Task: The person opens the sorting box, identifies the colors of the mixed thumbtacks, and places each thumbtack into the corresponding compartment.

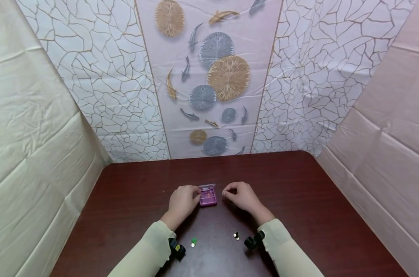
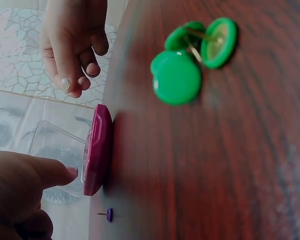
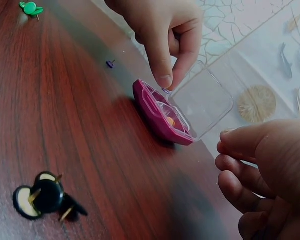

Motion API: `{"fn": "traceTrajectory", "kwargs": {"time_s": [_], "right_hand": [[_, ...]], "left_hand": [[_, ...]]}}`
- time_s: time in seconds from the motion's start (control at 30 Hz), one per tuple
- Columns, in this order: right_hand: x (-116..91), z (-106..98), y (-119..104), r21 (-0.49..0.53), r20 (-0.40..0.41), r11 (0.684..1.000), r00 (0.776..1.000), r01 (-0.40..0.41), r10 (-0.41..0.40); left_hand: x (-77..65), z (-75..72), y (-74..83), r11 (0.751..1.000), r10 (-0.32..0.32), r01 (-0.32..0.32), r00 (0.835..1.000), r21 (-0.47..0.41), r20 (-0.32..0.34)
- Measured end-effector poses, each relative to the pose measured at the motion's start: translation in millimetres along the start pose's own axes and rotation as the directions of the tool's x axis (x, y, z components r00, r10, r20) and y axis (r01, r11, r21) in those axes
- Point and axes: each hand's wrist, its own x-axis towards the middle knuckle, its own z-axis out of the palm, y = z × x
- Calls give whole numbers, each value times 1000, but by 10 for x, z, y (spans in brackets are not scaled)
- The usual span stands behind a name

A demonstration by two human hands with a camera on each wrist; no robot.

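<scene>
A small magenta compartment box (image 1: 208, 202) sits on the table with its clear lid (image 3: 205, 100) raised at the far side. My left hand (image 1: 183, 200) is at the box's left side; in the right wrist view its thumb and forefinger pinch a purple thumbtack (image 3: 166, 91) just over the compartments. An orange piece (image 3: 170, 121) lies inside. To the right of the box hovers my right hand (image 1: 243, 196), fingers loosely bent and holding nothing. Another purple thumbtack (image 2: 109, 215) lies point up on the table, on the left hand's side of the box.
Several green thumbtacks (image 2: 177, 77) lie in a cluster near my left wrist. A group of black thumbtacks (image 3: 49, 195) is close to my right wrist. The dark red wooden table (image 1: 143, 181) ends at a patterned cloth backdrop (image 1: 209, 150), with pale cloth on both sides.
</scene>
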Motion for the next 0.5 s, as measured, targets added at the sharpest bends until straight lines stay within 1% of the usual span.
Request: {"fn": "traceTrajectory", "kwargs": {"time_s": [0.23,0.33,0.5], "right_hand": [[-21,-21,18,20,12,1000,1000,-16,15],[-24,-33,28,17,5,1000,1000,-20,20],[-26,-49,54,26,0,999,1000,-28,28]], "left_hand": [[-13,20,-11,1000,-5,5,1000,1,11],[-26,26,-18,1000,5,-5,1000,-7,6],[-43,23,-31,1000,3,-3,1000,-5,-8]]}}
